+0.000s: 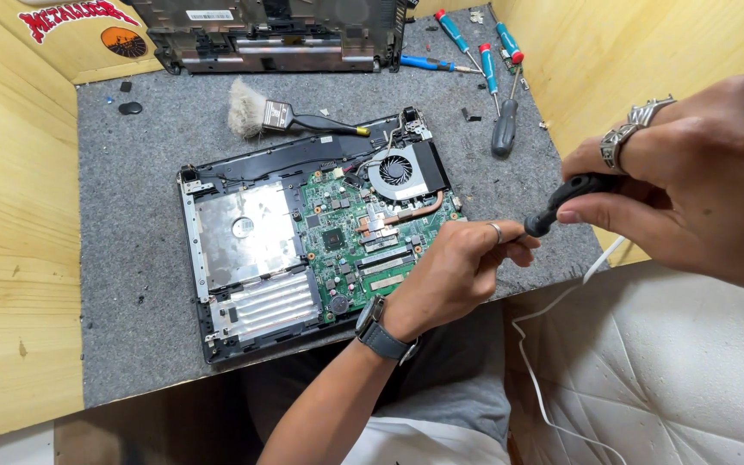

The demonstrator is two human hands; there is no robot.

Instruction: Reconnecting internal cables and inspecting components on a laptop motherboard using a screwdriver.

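Note:
My right hand [691,185], with rings on two fingers, grips the black handle of a screwdriver [566,200] close to the camera at the right. My left hand [458,271], with a dark wristwatch and a ring, pinches the front end of that screwdriver; the shaft and tip are hidden by its fingers. Both hands hover over the right front corner of an opened laptop base [217,258]. The base shows a green motherboard [346,232], a round fan [396,170] and a copper heat pipe [406,213].
A grey felt mat [131,172] covers the bench between wooden walls [10,215]. A brush [260,114] lies behind the laptop. Several screwdrivers [488,65] and another laptop shell [269,34] lie at the back. A white cable [544,344] trails at the right.

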